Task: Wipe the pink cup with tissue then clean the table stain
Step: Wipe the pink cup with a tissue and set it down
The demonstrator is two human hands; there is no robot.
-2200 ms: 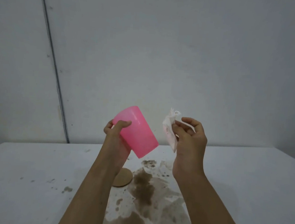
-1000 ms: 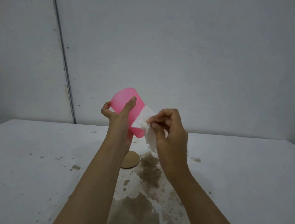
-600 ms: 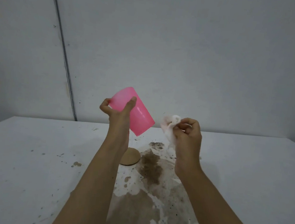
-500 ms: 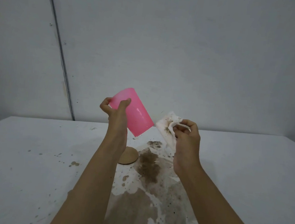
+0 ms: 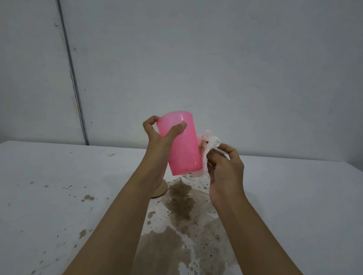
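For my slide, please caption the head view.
Left hand holds pink cup; right hand presses tissue against it.

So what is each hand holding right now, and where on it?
The left hand grips the pink cup around its upper wall. The right hand pinches a soiled tissue by its lower edge, against the cup's side.

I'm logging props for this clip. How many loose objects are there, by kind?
Cup: 1
Tissue: 1
Round tan disc: 1
Total: 3
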